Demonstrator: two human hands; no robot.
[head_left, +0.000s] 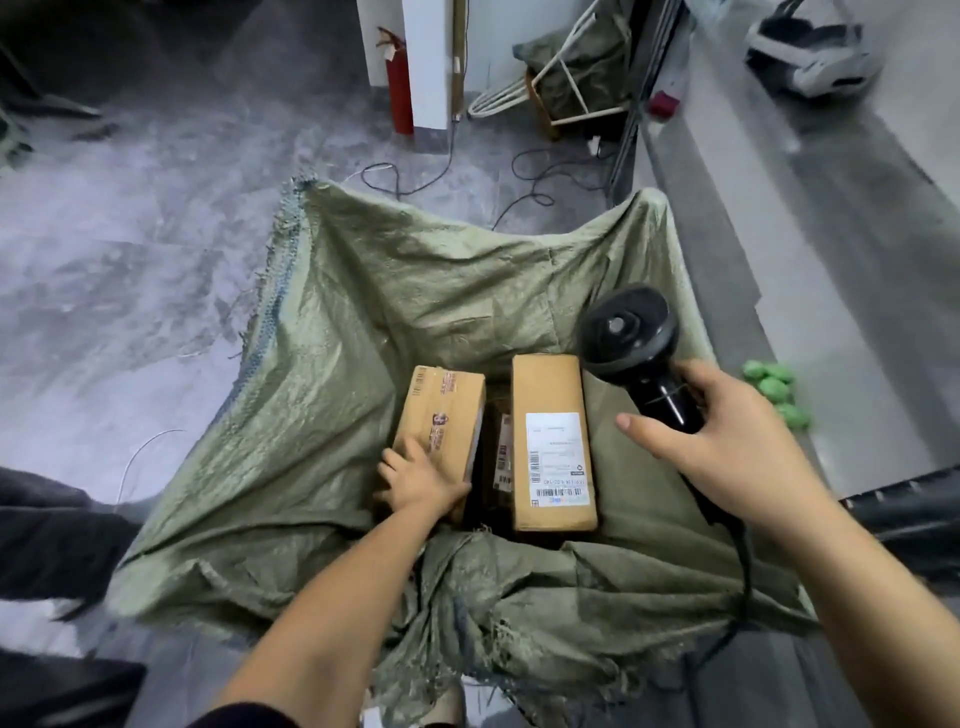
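**Head cam: parcels in sack, scanner in R hand**

L to R:
- Floor (156, 234): grey, dusty and streaked. Wide open room to the L of the sack.
- Sack (311, 364): green woven, mouth spread wide on the floor. L rim is frayed and the near rim is bunched in folds. Walls stand up around the parcels, so room inside is tight.
- Left hand (421, 480): down in the sack, grips the near end of the left box (441, 410), fingers curled over it.
- Left box: plain carton, long axis near-to-far, leans a bit to the L.
- Dark parcel (501, 457): wedged low in the gap betw. the two cartons. Can't tell more.
- Labelled box (550, 395): lies flat, long axis near-to-far, white label faces up on the near half.
- Scanner (631, 338): black. Axis runs from handle (near R) to head (far L). Head is just past the labelled box's far R corner.
- Right hand (727, 447): fingers wrapped round the scanner handle, thumb sticks out to the L.
- Green lumps (774, 389): on the floor, R of the sack.

Far side: fire extinguisher (397, 83) against a white post, loose cables (540, 176) on the floor.
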